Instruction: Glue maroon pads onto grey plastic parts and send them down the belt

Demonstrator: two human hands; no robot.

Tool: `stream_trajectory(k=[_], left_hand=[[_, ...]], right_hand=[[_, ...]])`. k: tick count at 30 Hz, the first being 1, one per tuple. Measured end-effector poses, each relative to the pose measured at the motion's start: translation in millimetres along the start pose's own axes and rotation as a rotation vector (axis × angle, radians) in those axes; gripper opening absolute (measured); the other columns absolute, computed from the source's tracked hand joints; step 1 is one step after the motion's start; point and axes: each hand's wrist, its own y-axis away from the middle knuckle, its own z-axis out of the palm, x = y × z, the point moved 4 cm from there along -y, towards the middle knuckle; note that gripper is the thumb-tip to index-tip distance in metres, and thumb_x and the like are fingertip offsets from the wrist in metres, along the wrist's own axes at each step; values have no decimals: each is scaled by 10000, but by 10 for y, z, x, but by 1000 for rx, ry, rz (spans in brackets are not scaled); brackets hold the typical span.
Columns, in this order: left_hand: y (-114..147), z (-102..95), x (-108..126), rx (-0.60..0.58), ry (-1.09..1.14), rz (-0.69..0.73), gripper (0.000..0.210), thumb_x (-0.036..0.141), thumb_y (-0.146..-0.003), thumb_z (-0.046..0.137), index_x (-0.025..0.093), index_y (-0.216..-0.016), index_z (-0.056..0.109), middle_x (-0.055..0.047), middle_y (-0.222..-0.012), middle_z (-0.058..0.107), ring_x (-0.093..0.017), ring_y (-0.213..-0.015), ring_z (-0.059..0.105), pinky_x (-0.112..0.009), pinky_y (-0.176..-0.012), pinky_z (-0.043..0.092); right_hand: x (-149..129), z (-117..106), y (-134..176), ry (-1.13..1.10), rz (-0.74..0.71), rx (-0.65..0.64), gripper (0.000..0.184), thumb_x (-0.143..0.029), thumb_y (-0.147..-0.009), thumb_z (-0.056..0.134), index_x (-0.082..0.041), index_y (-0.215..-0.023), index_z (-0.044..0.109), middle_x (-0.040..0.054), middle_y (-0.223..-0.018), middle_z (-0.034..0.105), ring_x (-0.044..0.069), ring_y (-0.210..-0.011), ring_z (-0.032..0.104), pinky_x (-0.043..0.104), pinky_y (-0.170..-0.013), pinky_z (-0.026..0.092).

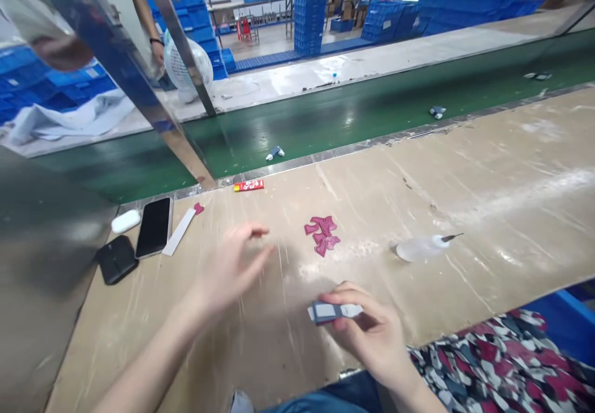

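My right hand (372, 329) pinches a small grey and white piece (332, 311) between thumb and fingers, over the front of the table. A little dark red shows along its lower edge. My left hand (242, 255), slightly blurred, is over the table with thumb and fingers apart and nothing between them. Several flat maroon cut pieces (322, 234) lie in a loose cluster between and beyond my hands. To their right a translucent squeeze bottle (421, 248) with a thin dark tip lies on its side.
A phone (155, 227), white case (125, 221), black square object (117, 259), white strip (179, 232) and red tube (249, 185) lie leftward. Beyond runs a green belt (348, 118) carrying small grey-white pieces. Metal posts (186, 47), a fan (188, 66) and a person (125, 16) are behind.
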Motion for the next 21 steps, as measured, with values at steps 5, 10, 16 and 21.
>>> stream_trajectory(k=[5, 10, 16, 21], left_hand=[[-1512, 127, -305, 37, -215, -80, 347, 215, -1013, 653, 136, -1348, 701, -192, -1411, 729, -359, -1373, 664, -581, -1217, 505], [-2384, 265, -373, 75, -313, -140, 430, 390, -1044, 729, 169, -1409, 669, -139, -1485, 662, -323, -1344, 668, -593, -1157, 557], [-2404, 33, -320, 120, -323, -116, 310, 326, -1025, 719, 122, -1255, 681, -34, -1291, 743, -358, -1390, 663, -608, -1216, 503], [-1603, -256, -335, 220, -283, -45, 227, 230, -895, 726, 194, -1075, 594, 32, -1081, 716, -290, -1148, 788, -559, -1092, 575]], right_hand=[[213, -167, 97, -109, 287, -26, 342, -615, -916, 868, -288, -1012, 898, 74, -863, 800, 200, -788, 759, 273, -708, 630], [345, -183, 255, -463, 614, 150, 441, -624, -889, 894, -276, -1121, 756, 15, -925, 748, 155, -717, 734, 246, -625, 623], [357, -337, 215, -421, 498, 106, 655, -525, -918, 890, -338, -1434, 533, 21, -1058, 701, 155, -776, 721, 241, -589, 640], [314, -313, 189, -195, 358, 29, 553, -367, -987, 824, -344, -1482, 579, 35, -1082, 739, 154, -914, 714, 238, -744, 636]])
